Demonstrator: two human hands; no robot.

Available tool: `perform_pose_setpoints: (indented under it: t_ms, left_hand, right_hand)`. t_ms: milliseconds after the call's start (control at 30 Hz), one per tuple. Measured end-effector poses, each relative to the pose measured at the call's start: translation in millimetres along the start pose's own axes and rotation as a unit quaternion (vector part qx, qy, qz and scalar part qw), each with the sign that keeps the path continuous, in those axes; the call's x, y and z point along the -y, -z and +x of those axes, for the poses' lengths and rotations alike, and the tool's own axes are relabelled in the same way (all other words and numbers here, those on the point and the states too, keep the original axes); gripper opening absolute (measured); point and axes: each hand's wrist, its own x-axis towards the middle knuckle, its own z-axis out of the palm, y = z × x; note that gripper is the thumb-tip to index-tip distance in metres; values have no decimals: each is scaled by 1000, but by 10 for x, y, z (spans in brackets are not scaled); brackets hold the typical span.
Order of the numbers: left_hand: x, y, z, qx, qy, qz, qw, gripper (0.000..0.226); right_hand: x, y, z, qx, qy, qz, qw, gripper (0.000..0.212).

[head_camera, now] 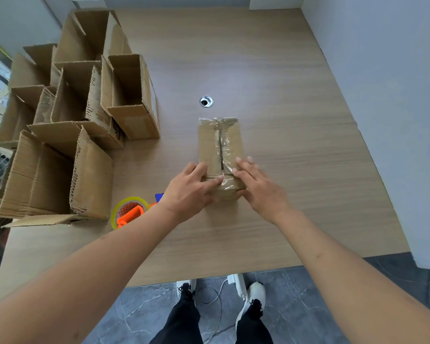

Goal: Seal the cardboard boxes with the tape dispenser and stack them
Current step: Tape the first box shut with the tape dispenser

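Fingers (215, 181) of both hands press the taped box's (209, 145) near end.

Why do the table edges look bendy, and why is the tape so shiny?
In the head view, the wide-angle lens bows the table edges outward; the clear tape on the closed box catches light and glares; the hands on it look slightly blurred.

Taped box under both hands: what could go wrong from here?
1. The tape along the taped box seam looks wrinkled, so it may lift unless the left hand and right hand press it flat.
2. The tape dispenser lies beside the left forearm; a sweep could knock it.
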Motion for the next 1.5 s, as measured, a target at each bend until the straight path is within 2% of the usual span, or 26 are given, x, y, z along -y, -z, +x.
perform_pose_setpoints:
  t_ms: [100,233,333,467,533,700,800,1033,1167,1333,1500]
  left_hand:
    - [6,42,-50,4,-25,-9,1000,49]
    - [-30,8,-45,-23,-4,-16,1000,38]
    - [-41,-52,-32,-11,4,-34,999,33]
    - [-13,-112,-72,9,17,-77,997,34]
    - [-22,-113,-69,17,26,-80,996,38]
    - [19,-10,-32,66,12,-55,996,48]
    - [82,70,-3,98,-8,-34,995,47]
    - [-106,28,59,87,-5,6,996,41]
    - [-211,57,50,80,-25,27,996,48]
    - [-19,84,90,82,-54,6,995,48]
    - [49,31,151,51,-72,-23,996,40]
  right_hand:
    - [-19,90,-12,-4,-72,0,997,65]
    - [82,74,-28,4,-72,17,997,67]
    - [150,77,-40,-11,-75,19,997,78]
    - [145,20,10,-48,-33,24,998,47]
    - [145,-6,19,-49,-42,34,997,39]
    - [144,77,70,-32,-39,43,998,39]
    - [118,132,88,-14,-42,38,998,44]
    - [48,158,165,3,-34,25,999,42]
    - [-15,213,216,41,-15,-25,999,49]
    - [148,332,153,100,-48,15,994,62]
    - [264,207,72,113,-91,51,988,102]
